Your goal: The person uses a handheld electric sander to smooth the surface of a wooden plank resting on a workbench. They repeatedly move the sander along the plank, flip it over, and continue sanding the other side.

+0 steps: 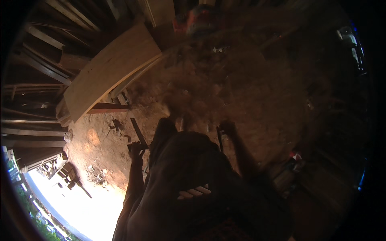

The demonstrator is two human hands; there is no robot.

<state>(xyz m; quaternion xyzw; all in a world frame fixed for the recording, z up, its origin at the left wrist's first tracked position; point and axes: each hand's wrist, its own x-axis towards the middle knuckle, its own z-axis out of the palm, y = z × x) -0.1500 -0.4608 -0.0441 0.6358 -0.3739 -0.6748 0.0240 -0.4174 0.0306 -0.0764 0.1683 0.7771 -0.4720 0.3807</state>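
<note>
My left hand [136, 151] hangs beside my left leg, its fingers closed round a dark L-shaped carpenter's square [138, 131]. The square's long straight blade points up and forward, away from the hand. On the other side of my body, my right hand [228, 127] is low and in shadow. Its fingers are closed on a thin, dark, elongated object [220, 140] that points back toward my thigh. Too little light falls there to tell its kind.
A large pale wooden board [114, 66] rests on a support at the upper left. Stacked timber [44, 38] lies beyond it. A red and dark machine [197, 20] stands ahead. Scraps [96, 174] litter the dirt floor [108, 144]. A box of wood offcuts [54, 164] sits far left.
</note>
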